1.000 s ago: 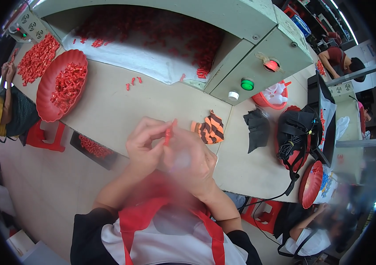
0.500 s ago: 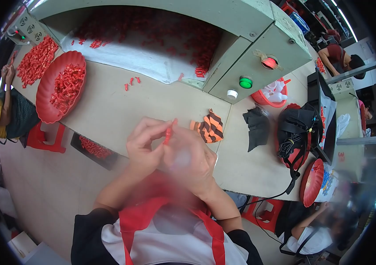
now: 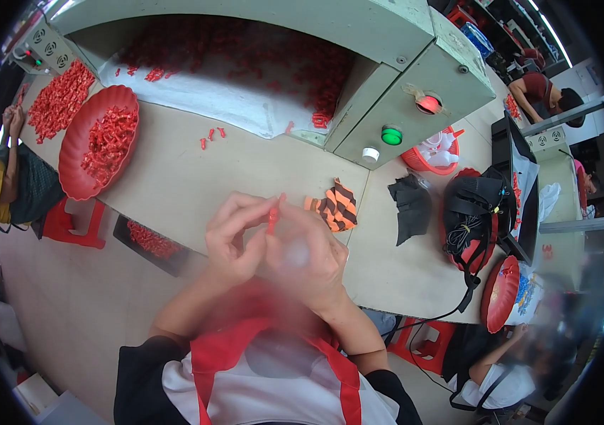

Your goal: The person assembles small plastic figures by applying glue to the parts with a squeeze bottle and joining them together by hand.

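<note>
I am pinching a small red piece (image 3: pixel 272 219) between the thumb and fingers of my left hand (image 3: pixel 235 234), in front of my apron (image 3: pixel 242 343). My right hand (image 3: pixel 316 255) is meeting it there, but blur is keeping me from telling its grip. This one is being handled; three loose pieces (image 3: pixel 211 134) are lying on the table (image 3: pixel 167 163), many more in the red bowl (image 3: pixel 73 152). Which are finished, I cannot tell.

1. Our view has shifted slightly: the scalloped red bowl (image 3: pixel 72 157) shows lower.
2. Our left hand (image 3: pixel 234 237) and right hand (image 3: pixel 316 258) appear slightly lower.
3. The red piece (image 3: pixel 272 220) we pinch stands more upright.
</note>
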